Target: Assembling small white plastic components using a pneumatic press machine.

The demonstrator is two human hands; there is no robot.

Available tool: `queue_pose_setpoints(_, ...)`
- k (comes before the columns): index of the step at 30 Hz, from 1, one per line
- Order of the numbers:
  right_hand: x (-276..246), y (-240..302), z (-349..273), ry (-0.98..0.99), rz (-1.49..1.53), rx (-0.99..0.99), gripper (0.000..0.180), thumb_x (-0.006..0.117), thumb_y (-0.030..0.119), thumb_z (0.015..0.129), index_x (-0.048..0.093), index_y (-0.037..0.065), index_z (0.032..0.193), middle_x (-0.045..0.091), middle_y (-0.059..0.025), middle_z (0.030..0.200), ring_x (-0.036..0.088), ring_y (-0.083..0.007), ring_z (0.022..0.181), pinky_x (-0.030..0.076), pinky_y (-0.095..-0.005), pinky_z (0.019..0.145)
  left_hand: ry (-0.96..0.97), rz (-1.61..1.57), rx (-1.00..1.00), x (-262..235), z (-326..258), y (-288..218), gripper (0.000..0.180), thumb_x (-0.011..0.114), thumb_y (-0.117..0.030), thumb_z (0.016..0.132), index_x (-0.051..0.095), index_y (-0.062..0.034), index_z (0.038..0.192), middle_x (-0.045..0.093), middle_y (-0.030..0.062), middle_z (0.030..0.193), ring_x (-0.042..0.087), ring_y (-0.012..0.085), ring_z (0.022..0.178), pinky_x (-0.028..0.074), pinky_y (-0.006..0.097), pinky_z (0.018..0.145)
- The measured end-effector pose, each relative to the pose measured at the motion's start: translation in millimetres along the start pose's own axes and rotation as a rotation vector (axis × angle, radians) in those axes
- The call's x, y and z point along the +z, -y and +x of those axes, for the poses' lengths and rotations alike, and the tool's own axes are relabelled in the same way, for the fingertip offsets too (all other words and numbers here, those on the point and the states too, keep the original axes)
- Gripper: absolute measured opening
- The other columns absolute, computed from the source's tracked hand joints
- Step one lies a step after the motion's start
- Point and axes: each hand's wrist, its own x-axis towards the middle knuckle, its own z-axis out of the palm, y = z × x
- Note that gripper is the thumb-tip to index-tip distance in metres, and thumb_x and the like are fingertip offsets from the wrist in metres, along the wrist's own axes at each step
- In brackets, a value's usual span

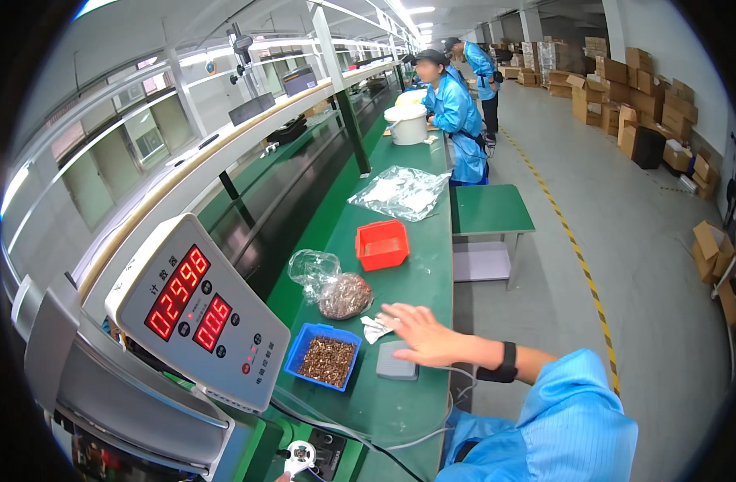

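Observation:
My right hand is open with fingers spread, over the green bench. Its fingertips are by a crumpled white scrap, and a grey pedal-like pad lies just below the palm. Only a fingertip of my left hand shows at the lower edge, against a white round plastic part; the rest is out of view. Left of my right hand sits a blue tray full of small brass-coloured metal pieces. A clear bag of similar small pieces lies behind the tray.
A counting machine with red digits stands at left. Farther along the bench are a red bin, a clear plastic bag and a white bucket. Co-workers in blue stand beyond. Cables cross the near bench.

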Motion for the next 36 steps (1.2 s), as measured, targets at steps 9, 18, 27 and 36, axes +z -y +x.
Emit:
queue_pose_setpoints(9, -34.3, -16.2, -117.3, -0.218, -0.169, 0.550, 0.069, 0.045, 0.039, 0.087, 0.015, 0.004, 0.138, 0.017, -0.0206, 0.140, 0.017, -0.0363, 0.128, 0.013, -0.0475, 0.103, -0.062, 0.199, 0.043, 27.9, -13.2, -14.9, 0.030, 0.042, -0.028, 0.092, 0.047, -0.0085, 0.070, 0.041, -0.0034, 0.064, 0.034, 0.0070, 0.056, 0.026, 0.023, 0.052)
queue_pose_setpoints(18, -70.7, -22.5, -150.8, -0.298, -0.320, 0.662, 0.067, 0.045, 0.038, 0.087, 0.018, 0.004, 0.138, 0.018, -0.0213, 0.140, 0.017, -0.0359, 0.128, 0.013, -0.0470, 0.102, -0.203, 0.099, 0.051, 44.6, -18.5, -21.7, 0.028, 0.042, -0.029, 0.091, 0.049, -0.0074, 0.075, 0.044, -0.0020, 0.067, 0.038, 0.0081, 0.059, 0.029, 0.024, 0.054)
queue_pose_setpoints(27, -62.0, -15.7, -153.8, -0.245, -0.296, 0.657, 0.067, 0.045, 0.038, 0.087, 0.018, 0.005, 0.138, 0.018, -0.0202, 0.141, 0.018, -0.0356, 0.128, 0.014, -0.0475, 0.102, -0.411, 0.030, 0.050, 17.5, -12.7, -20.1, 0.029, 0.043, -0.031, 0.091, 0.052, -0.0062, 0.080, 0.047, -0.0006, 0.070, 0.041, 0.0091, 0.061, 0.031, 0.024, 0.056)
queue_pose_setpoints(36, -56.4, -9.1, -156.0, -0.179, -0.265, 0.657, 0.068, 0.045, 0.037, 0.086, 0.015, 0.003, 0.138, 0.017, -0.0193, 0.141, 0.016, -0.0360, 0.129, 0.011, -0.0468, 0.104, -0.622, -0.023, 0.029, -12.5, -39.0, -16.8, 0.030, 0.043, -0.032, 0.091, 0.055, -0.0051, 0.085, 0.051, 0.0008, 0.073, 0.044, 0.0102, 0.064, 0.034, 0.024, 0.058)
